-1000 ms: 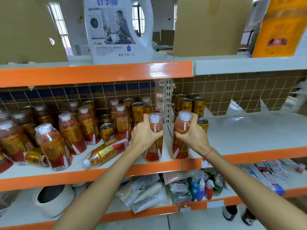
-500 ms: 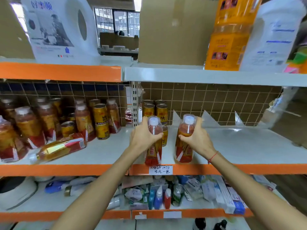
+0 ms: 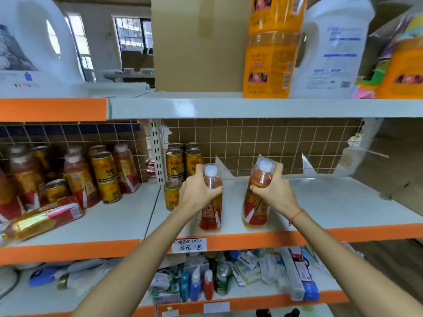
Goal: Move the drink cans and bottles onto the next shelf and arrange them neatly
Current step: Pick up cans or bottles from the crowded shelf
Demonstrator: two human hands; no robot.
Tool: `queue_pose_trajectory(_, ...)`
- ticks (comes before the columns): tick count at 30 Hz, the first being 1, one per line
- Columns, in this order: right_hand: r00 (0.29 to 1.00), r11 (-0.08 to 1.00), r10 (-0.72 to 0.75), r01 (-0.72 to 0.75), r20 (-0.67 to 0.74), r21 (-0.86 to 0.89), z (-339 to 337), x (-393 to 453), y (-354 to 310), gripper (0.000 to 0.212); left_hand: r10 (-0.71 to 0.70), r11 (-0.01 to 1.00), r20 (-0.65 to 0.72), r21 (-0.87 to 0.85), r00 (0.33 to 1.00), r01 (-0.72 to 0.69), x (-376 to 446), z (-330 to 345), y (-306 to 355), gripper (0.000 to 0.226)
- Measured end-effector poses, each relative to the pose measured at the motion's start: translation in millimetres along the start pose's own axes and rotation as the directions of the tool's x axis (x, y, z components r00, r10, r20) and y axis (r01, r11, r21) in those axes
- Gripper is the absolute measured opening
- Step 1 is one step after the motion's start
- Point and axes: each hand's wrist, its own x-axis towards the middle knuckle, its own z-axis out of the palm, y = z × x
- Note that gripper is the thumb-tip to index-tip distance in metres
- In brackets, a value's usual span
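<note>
While hands grip, 2 plastic bottles (image 3: 210,197) upright.

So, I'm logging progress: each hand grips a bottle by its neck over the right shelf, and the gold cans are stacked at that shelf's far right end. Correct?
Not quite. In the head view the gold cans stand at the right shelf's left end, by the upright. The rest holds: left hand and right hand each grip a bottle by its neck.
</note>
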Motion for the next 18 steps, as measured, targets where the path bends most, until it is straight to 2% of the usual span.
queue_pose_trajectory(12,0.989,0.998,-0.062,0.062,0.137,0.006,-39,65,76,0.085,-0.093,0.995,-0.044,0.040,0.995,0.094,28,91,69,0.078)
queue_pose_trajectory(18,0.981,0.998,-0.066,0.063,0.185,0.022,-44,86,100,0.081,-0.135,0.990,-0.041,0.024,0.990,0.136,39,124,91,0.074)
